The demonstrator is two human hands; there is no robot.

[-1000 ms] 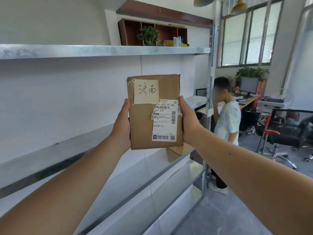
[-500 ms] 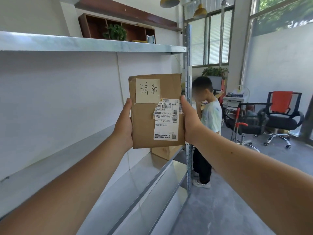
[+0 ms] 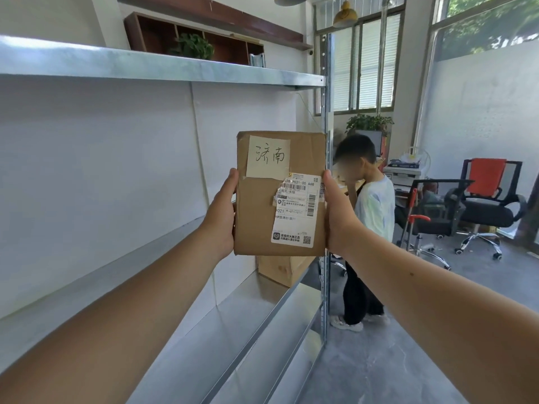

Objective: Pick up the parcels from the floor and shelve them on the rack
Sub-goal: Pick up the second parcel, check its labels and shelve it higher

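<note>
A: Between the two hands, at arm's length: brown parcel (image 3: 262, 223), upright, label side to camera.
B: Grip?
A: Both grasp it. Left hand (image 3: 221, 220) on its left edge, right hand (image 3: 338, 217) on its right edge, thumbs on the front, fingers hidden behind.
B: On the parcel?
A: Handwritten note (image 3: 267, 156) up top, above the thumbs. White shipping label (image 3: 296, 211) just beside the right thumb.
B: Shelved?
A: No. It's held in the air in front of the rack (image 3: 175, 68), top shelf above the grip, middle shelf below-left.
B: Behind?
A: A cardboard box (image 3: 280, 268) just under the parcel, on a lower shelf. The rack's upright post (image 3: 328, 97) is behind the parcel's right edge. Farther right of the grip, a person (image 3: 373, 205) stands on the grey floor (image 3: 393, 360); office chair (image 3: 490, 205) beyond.
</note>
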